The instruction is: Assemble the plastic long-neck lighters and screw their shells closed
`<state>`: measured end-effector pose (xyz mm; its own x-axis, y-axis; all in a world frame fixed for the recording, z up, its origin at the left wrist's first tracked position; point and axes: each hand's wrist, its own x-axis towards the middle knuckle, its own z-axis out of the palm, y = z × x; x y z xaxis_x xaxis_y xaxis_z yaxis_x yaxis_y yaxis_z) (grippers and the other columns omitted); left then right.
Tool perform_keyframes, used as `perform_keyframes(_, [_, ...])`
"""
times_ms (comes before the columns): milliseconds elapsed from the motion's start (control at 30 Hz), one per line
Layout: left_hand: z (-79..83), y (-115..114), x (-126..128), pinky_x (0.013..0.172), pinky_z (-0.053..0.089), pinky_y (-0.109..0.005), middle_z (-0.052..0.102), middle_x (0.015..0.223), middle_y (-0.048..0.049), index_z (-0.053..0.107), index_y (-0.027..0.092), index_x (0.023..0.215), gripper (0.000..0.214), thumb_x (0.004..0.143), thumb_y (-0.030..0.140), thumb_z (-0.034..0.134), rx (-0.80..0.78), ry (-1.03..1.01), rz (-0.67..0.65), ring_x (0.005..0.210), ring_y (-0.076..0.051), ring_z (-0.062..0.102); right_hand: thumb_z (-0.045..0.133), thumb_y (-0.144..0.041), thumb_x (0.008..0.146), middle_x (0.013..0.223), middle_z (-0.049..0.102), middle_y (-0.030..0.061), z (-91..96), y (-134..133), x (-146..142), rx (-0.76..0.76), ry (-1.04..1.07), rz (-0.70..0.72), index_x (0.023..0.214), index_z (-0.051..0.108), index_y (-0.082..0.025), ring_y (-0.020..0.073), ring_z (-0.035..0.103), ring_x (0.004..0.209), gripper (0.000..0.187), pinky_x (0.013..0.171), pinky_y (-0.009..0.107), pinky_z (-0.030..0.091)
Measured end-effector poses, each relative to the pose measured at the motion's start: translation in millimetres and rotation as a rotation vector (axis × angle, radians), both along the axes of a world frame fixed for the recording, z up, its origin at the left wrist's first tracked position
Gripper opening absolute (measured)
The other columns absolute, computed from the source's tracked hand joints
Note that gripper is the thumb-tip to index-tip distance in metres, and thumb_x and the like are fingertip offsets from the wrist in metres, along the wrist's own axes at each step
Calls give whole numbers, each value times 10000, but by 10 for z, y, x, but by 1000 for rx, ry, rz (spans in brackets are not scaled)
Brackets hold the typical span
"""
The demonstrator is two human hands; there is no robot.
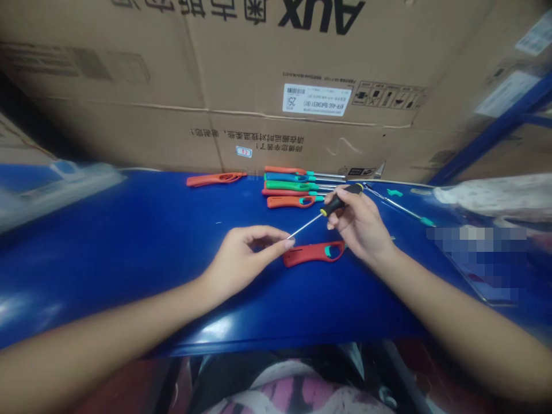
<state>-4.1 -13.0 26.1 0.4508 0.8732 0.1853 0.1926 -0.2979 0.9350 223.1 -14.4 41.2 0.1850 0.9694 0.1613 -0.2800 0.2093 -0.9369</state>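
My right hand grips a screwdriver by its black and yellow handle, the thin shaft slanting down to the left. At the shaft's end, the thumb and fingers of my left hand are pinched around the tip; whether a small part sits between them is hidden. Just below lies a red lighter casing with a teal trigger, flat on the blue table. Behind my hands several long-necked gas lighters in orange, blue, green and red lie in a row, the green one among them.
An orange lighter shell lies at the back left. A metal lighter rod and a small teal piece lie at the right. A large cardboard box stands along the back edge. Plastic bags are at the right, clear plastic at the left.
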Motion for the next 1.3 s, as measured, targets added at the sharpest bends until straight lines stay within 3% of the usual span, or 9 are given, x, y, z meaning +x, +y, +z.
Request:
perform_keyframes(200, [13,-14,-24,771,539,-235,790,860,6,802,209,849,86,877,258,738,272,98,-55,794,-143,725,793,-362,732,748,659,-36,42,-17,6,65,19,-7,849,571,-201,65,549,438,299,377,198,494])
perform_keyframes(400, [19,-15,-32,753,531,-223,778,827,2,803,192,838,85,884,202,732,392,91,-115,759,-120,707,755,-346,773,740,653,-46,38,-46,7,92,-37,35,884,547,-214,63,525,415,270,364,203,490])
perform_keyframes(833, [-76,12,-38,687,538,-238,790,845,-26,801,173,898,72,869,223,758,550,128,-184,730,-132,706,723,-317,855,768,670,-39,63,-158,-11,241,-181,80,878,581,-213,84,567,419,177,378,238,536])
perform_keyframes(1300, [-85,13,-43,694,539,-253,786,838,-25,785,159,903,75,885,214,737,592,145,-220,737,-140,695,707,-322,886,778,667,-35,49,-188,-20,257,-240,64,901,573,-213,81,568,416,173,380,227,529])
